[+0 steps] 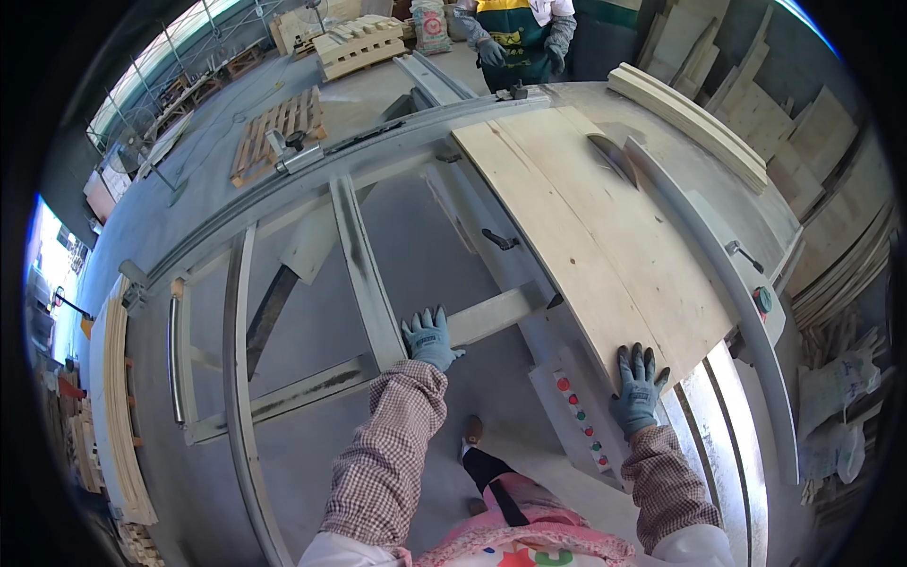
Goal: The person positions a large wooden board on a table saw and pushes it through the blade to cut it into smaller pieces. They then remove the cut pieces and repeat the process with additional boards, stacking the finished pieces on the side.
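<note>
A wide pale wooden panel (586,227) lies flat on the table of a sliding panel saw, with a thin lengthwise line across its face. On its near edge rests my right hand (640,389), in a blue-grey glove with dark fingertips, fingers laid out flat. My left hand (432,338), gloved alike, is at the near end of a grey metal crossbar (364,265) of the saw's sliding frame, fingers stretched forward. A long metal fence (709,255) runs along the panel's right side. Near its far end, a dark curved guard (612,156) stands over the panel.
Red and green buttons (579,416) line a panel below the table's near edge. Across the saw stands a co-worker in a green apron (515,42), wearing gloves. Long boards (694,123) lie at the far right of the table. A wooden pallet (274,132) sits on the floor beyond the frame.
</note>
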Action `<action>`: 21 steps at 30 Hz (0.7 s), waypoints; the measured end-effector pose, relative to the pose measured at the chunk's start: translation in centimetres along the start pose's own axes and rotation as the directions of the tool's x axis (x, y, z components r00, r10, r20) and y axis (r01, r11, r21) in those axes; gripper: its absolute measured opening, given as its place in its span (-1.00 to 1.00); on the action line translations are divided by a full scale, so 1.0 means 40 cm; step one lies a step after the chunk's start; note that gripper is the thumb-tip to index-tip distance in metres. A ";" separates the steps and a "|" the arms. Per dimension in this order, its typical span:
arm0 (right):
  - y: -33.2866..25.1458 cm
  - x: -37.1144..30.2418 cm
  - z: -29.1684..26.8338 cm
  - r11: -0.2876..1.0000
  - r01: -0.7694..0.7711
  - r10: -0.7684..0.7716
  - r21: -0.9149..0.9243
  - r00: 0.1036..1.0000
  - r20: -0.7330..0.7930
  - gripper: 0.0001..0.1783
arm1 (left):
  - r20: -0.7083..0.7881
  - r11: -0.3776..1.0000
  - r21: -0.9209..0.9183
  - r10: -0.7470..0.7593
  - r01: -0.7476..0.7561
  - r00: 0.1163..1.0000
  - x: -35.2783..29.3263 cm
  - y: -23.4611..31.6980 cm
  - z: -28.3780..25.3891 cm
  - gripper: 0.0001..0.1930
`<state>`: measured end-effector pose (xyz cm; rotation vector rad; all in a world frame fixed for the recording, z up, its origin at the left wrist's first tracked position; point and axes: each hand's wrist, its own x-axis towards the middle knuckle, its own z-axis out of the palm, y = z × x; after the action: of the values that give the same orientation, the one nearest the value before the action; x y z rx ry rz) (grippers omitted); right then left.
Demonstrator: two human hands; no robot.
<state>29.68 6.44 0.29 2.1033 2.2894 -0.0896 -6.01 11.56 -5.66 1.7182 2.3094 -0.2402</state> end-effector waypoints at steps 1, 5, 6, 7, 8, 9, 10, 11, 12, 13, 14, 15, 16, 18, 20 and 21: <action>-0.011 0.031 -0.001 1.000 -0.002 0.002 0.008 1.000 -0.001 -0.02 | 0.011 1.000 -0.003 -0.003 0.003 1.000 0.031 -0.004 -0.010 0.05; -0.039 0.112 0.002 1.000 0.015 -0.015 -0.011 1.000 0.020 -0.02 | 0.032 1.000 0.018 -0.026 0.025 0.999 0.109 -0.019 -0.034 0.02; -0.037 0.127 0.009 1.000 0.027 -0.027 -0.011 1.000 0.005 -0.02 | 0.032 0.999 0.030 -0.033 0.032 0.999 0.117 -0.020 -0.036 0.02; -0.035 0.137 0.006 1.000 0.029 -0.029 -0.002 1.000 0.000 -0.03 | 0.028 0.999 0.031 -0.039 0.038 0.999 0.119 -0.018 -0.036 0.02; -0.032 0.142 0.004 1.000 0.031 -0.031 0.006 1.000 -0.004 -0.03 | 0.025 0.999 0.032 -0.045 0.044 0.999 0.120 -0.016 -0.035 0.01; -0.027 0.137 0.006 0.999 0.040 -0.040 0.002 0.999 0.004 -0.04 | 0.022 0.998 0.032 -0.050 0.049 0.999 0.120 -0.013 -0.032 0.00; -0.029 0.134 -0.003 0.999 0.034 -0.035 0.021 0.999 0.029 -0.06 | 0.019 0.998 0.033 -0.053 0.053 0.998 0.122 -0.011 -0.031 0.00; -0.027 0.139 -0.004 0.999 0.032 -0.033 0.016 0.999 0.023 -0.07 | -0.004 0.999 0.023 -0.049 0.049 0.999 0.123 -0.009 -0.030 0.00; -0.022 0.143 -0.003 0.999 0.030 -0.030 0.010 0.999 0.016 -0.08 | -0.011 0.998 0.030 -0.049 0.049 0.999 0.124 -0.003 -0.030 0.00; -0.017 0.149 -0.002 0.999 0.030 -0.030 0.014 0.999 0.014 -0.09 | -0.022 0.998 0.035 -0.052 0.053 0.998 0.127 0.004 -0.035 0.00; -0.012 0.146 -0.002 1.000 0.027 -0.028 0.010 0.999 0.019 -0.08 | -0.033 0.998 0.039 -0.055 0.057 0.998 0.128 0.015 -0.040 0.00; -0.008 0.144 -0.006 1.000 0.024 -0.024 0.012 0.999 0.033 -0.08 | 0.009 0.997 0.037 -0.070 0.070 0.997 0.126 0.027 -0.043 -0.02; -0.008 0.142 -0.010 1.000 0.024 -0.025 0.016 0.999 0.046 -0.08 | 0.015 0.995 0.049 -0.085 0.084 0.996 0.129 0.030 -0.040 -0.02; -0.006 0.147 -0.015 0.999 0.036 -0.036 0.019 0.999 0.022 -0.10 | 0.027 0.991 0.072 -0.111 0.109 0.993 0.142 0.026 -0.033 -0.02; -0.004 0.150 -0.013 0.999 0.035 -0.036 0.037 0.999 0.020 -0.12 | 0.029 0.991 0.078 -0.109 0.107 0.994 0.141 0.027 -0.035 0.00; -0.002 0.151 -0.010 0.999 0.035 -0.035 0.020 0.999 0.023 -0.12 | 0.029 0.990 0.083 -0.113 0.110 0.993 0.140 0.029 -0.032 0.00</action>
<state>29.10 12.46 0.30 2.0602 2.3221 -0.1379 -6.57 17.38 -6.10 1.6104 2.4048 -0.3860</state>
